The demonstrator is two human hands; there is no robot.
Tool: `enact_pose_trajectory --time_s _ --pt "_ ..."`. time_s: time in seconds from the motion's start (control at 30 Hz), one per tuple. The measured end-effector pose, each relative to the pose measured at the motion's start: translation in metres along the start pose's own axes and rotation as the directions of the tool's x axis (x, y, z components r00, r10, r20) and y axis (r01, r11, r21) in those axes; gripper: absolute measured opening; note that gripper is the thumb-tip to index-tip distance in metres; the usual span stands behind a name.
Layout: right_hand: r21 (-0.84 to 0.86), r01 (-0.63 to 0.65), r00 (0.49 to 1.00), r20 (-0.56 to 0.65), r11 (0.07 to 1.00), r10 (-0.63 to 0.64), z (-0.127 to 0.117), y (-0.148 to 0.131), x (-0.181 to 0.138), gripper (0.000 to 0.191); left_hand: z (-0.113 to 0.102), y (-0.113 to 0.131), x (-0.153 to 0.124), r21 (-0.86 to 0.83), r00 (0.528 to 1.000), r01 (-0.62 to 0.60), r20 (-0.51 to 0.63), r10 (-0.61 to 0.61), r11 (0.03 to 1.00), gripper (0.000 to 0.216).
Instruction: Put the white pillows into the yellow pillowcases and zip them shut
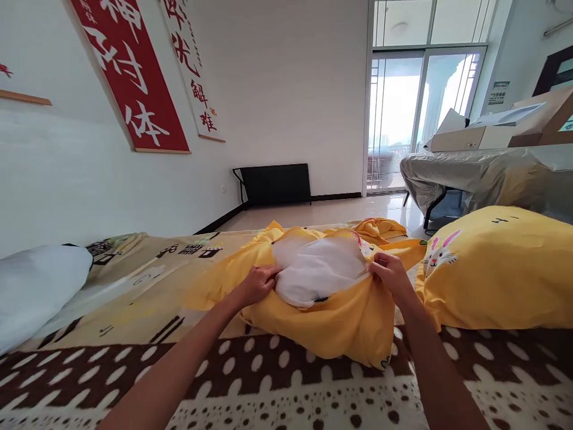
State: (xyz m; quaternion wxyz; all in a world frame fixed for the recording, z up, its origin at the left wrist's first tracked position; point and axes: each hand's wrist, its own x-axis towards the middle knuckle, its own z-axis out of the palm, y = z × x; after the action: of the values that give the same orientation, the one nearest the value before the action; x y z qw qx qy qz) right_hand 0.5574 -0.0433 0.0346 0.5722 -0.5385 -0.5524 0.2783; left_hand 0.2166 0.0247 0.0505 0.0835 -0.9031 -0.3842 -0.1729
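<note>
Fingers on our left hand (pixel 258 285) are curled closed, pinching the left edge of the yellow pillowcase (pixel 308 328); those on our right hand (pixel 388 272) close on the right edge of its opening, thumb against fingers. Nearest us: brown-and-white dotted blanket (pixel 242 364). Pillowcase lies mid-scene, over the blanket's far edge and the beige patterned sheet (pixel 134 298). Long axis runs left to right; opening faces up, gaping between our hands, and one corner points near, toward us, on the right. In it: one white pillow (pixel 322 269), partly covered, also lengthwise left to right. Small dark patch at its near edge, too small to read.

To the right, one plump yellow pillow (pixel 505 269) with a rabbit face, on its left end. To the left, one more white pillow (pixel 45 292), cut off by the view. Pillow count: three, including the one in the case.

Farther right, a plastic-covered table (pixel 474 173) bears at least two cardboard boxes (pixel 461 140); one has raised flaps, contents hidden from us. Far middle: one black panel (pixel 275 185) by the wall. Far right: sliding glass door (pixel 396 119). Left wall: two lettered scrolls (pixel 138 83), one red, one white, plus a third's lower rod.
</note>
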Motion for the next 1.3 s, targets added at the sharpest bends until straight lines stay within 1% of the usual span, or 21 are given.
enact_pose_trajectory --time_s 0.07,0.13,0.17,0.2,0.23,0.3,0.37,0.43,0.57,0.7,0.77,0.83,0.87,0.9,0.97,1.0,1.03,1.07,1.17,1.23,1.3 --pt "-0.300 0.020 0.999 -0.040 0.954 -0.033 -0.001 -0.006 -0.005 0.014 0.006 0.000 0.005 0.023 0.999 -0.001 0.049 0.000 1.000 0.027" --pt "-0.578 0.052 0.984 -0.108 0.815 -0.139 0.002 -0.019 -0.016 0.006 0.006 0.004 0.010 0.039 0.996 -0.018 0.091 0.014 0.999 0.023" --pt "-0.659 0.103 0.974 -0.086 0.745 -0.210 0.006 -0.026 -0.022 0.012 0.004 0.007 0.012 0.045 0.994 -0.027 0.110 0.022 0.999 0.021" --pt "-0.699 0.190 0.963 -0.004 0.689 -0.270 0.012 -0.033 -0.029 0.017 0.002 0.009 0.014 0.051 0.991 -0.034 0.127 0.027 0.998 0.019" --pt "-0.701 0.298 0.947 0.129 0.648 -0.295 0.019 -0.039 -0.036 0.019 -0.002 0.010 0.016 0.057 0.989 -0.039 0.142 0.031 0.998 0.018" --pt "-0.646 0.470 0.877 0.418 0.602 -0.236 0.035 -0.046 -0.048 0.016 -0.013 0.009 0.018 0.068 0.986 -0.044 0.162 0.032 0.997 0.019" --pt "-0.638 0.500 0.829 0.548 0.585 -0.111 0.047 -0.048 -0.056 0.016 -0.029 0.005 0.020 0.072 0.986 -0.036 0.163 0.024 0.997 0.023" --pt "-0.666 0.483 0.823 0.566 0.569 -0.035 0.051 -0.047 -0.060 0.020 -0.051 0.001 0.023 0.064 0.991 -0.016 0.134 0.007 0.998 0.028" --pt "-0.658 0.492 0.828 0.556 0.571 -0.072 0.041 -0.043 -0.056 0.030 -0.102 0.006 0.028 0.027 0.997 0.059 -0.044 -0.058 0.998 0.035" --pt "-0.519 0.474 0.810 0.574 0.711 -0.121 0.022 -0.041 -0.047 0.045 -0.138 0.036 0.027 -0.162 0.937 0.129 -0.302 -0.173 0.978 0.035" --pt "-0.433 0.435 0.846 0.497 0.789 -0.194 0.008 -0.041 -0.041 0.047 -0.145 0.054 0.023 -0.301 0.907 0.128 -0.350 -0.235 0.945 0.036" --pt "-0.369 0.383 0.908 0.317 0.847 -0.272 -0.010 -0.041 -0.036 0.047 -0.143 0.066 0.016 -0.362 0.950 0.142 -0.210 -0.229 0.921 0.036" --pt "-0.346 0.356 0.930 0.222 0.868 -0.292 -0.019 -0.039 -0.033 0.047 -0.138 0.069 0.011 -0.364 0.977 0.164 -0.068 -0.201 0.917 0.037" --pt "-0.331 0.335 0.942 0.150 0.882 -0.301 -0.026 -0.038 -0.030 0.046 -0.132 0.068 0.005 -0.350 0.979 0.198 0.109 -0.170 0.915 0.038" --pt "-0.336 0.317 0.949 0.108 0.887 -0.298 -0.034 -0.032 -0.023 0.043 -0.116 0.059 -0.011 -0.261 0.892 0.284 0.425 -0.154 0.923 0.042" --pt "-0.360 0.312 0.950 0.131 0.879 -0.284 -0.033 -0.027 -0.020 0.041 -0.107 0.050 -0.019 -0.191 0.840 0.317 0.512 -0.181 0.929 0.044" --pt "-0.397 0.313 0.949 0.176 0.863 -0.263 -0.028 -0.022 -0.016 0.039 -0.099 0.040 -0.029 -0.118 0.813 0.333 0.538 -0.222 0.935 0.047" --pt "-0.447 0.322 0.942 0.235 0.834 -0.238 -0.021 -0.016 -0.013 0.037 -0.092 0.029 -0.038 -0.056 0.816 0.335 0.517 -0.259 0.941 0.050" --pt "-0.597 0.373 0.913 0.370 0.710 -0.169 0.012 0.003 -0.011 0.040 -0.077 -0.003 -0.067 0.035 0.895 0.323 0.315 -0.317 0.946 0.053" --pt "-0.647 0.405 0.900 0.405 0.646 -0.158 0.033 0.012 -0.016 0.042 -0.074 -0.018 -0.083 0.057 0.919 0.325 0.214 -0.330 0.944 0.052" --pt "-0.666 0.421 0.894 0.420 0.616 -0.158 0.044 0.014 -0.022 0.042 -0.078 -0.027 -0.092 0.096 0.931 0.310 0.172 -0.322 0.946 0.050"
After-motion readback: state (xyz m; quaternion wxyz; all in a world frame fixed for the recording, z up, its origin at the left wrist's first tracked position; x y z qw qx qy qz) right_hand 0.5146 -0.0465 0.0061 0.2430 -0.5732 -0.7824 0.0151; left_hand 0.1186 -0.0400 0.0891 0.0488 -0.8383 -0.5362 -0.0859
